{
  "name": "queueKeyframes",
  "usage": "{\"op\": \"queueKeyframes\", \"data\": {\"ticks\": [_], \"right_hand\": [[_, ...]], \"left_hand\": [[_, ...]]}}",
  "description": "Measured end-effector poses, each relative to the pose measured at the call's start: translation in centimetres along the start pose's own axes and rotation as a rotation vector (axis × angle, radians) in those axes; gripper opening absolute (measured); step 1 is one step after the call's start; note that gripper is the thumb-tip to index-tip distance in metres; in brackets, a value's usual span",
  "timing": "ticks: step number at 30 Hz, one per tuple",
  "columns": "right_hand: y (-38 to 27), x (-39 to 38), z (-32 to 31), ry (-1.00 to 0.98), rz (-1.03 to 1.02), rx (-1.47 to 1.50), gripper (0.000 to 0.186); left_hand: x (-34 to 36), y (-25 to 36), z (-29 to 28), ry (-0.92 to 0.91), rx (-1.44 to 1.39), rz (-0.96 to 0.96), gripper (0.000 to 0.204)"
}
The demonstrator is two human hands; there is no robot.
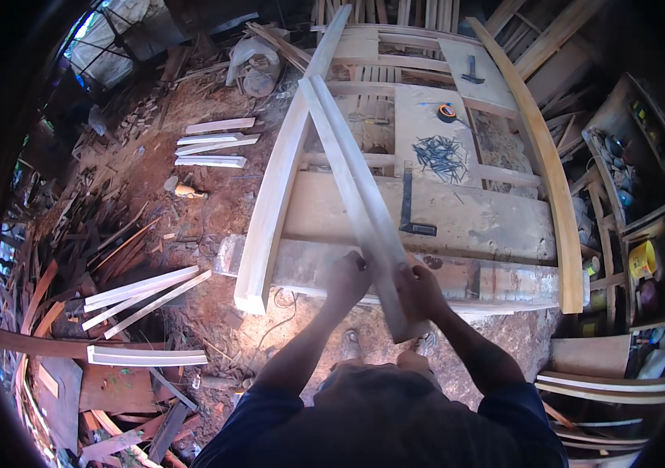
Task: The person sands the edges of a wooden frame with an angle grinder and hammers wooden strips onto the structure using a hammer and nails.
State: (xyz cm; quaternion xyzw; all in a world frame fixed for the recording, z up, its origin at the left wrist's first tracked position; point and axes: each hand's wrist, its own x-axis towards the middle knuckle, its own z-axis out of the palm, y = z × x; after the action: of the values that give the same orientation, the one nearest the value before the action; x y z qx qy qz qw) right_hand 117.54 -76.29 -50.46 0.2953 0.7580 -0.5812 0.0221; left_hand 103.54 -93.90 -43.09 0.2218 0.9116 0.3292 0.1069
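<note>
1. Pale squared timber beam with a lengthwise step (360, 183) slants over the desk (496, 214); near end overhangs the front edge, by the person.
2. Right hand (421, 288): at the beam's right edge near the close end, fingers clamped on it.
3. Left hand (346, 278): just beside the beam's left side, fingers curled. Cannot tell if they grip it.
4. In the way: long pale timber rail (290, 164) along the desk's left side; the beam's far end overlaps it. Long yellowish timber rail (541, 148) runs down the right side.
5. On the desk: black L-shaped square (407, 199) right of the beam, loose heap of dark nails (440, 158) beyond it, then black-and-orange round tape measure (447, 113); dark hammer (472, 70) farther off.
6. Desk surface: flat pale boards and cross slats, open gaps between; thick worn timber across the front.
7. Room: reddish dirt floor (227, 203) with pale cut wood strips (215, 142) and a yellowish hand tool (186, 189). Brown scrap-wood heap (44, 312) at left. Cluttered wooden shelf (621, 226) at right, holding a yellow container (643, 259).
8. Hard to make out: beam's near end and both hands are motion-blurred; contact between beam and left rail unclear; lens rim cuts off heap and shelf.
</note>
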Motion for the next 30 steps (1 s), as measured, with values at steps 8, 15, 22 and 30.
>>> {"op": "queueKeyframes", "data": {"ticks": [8,15,22,30], "right_hand": [[0.9,-18.1,-15.6,0.135,-0.040,-0.509,0.040],[8.4,-26.3,-28.4,0.164,0.039,-0.575,0.038],[13.0,-23.9,-34.4,0.007,0.147,-0.492,0.039],[15.1,-22.6,-35.0,-0.017,0.264,-0.484,0.062]], "left_hand": [[7.1,1.1,4.5,-0.362,-1.257,-0.350,0.024],[3.1,10.7,14.3,-0.606,-1.191,-0.349,0.034],[2.7,13.9,14.9,-0.435,-0.699,-0.185,0.033],[3.2,-6.9,-4.3,0.407,0.197,-0.265,0.033]]}}
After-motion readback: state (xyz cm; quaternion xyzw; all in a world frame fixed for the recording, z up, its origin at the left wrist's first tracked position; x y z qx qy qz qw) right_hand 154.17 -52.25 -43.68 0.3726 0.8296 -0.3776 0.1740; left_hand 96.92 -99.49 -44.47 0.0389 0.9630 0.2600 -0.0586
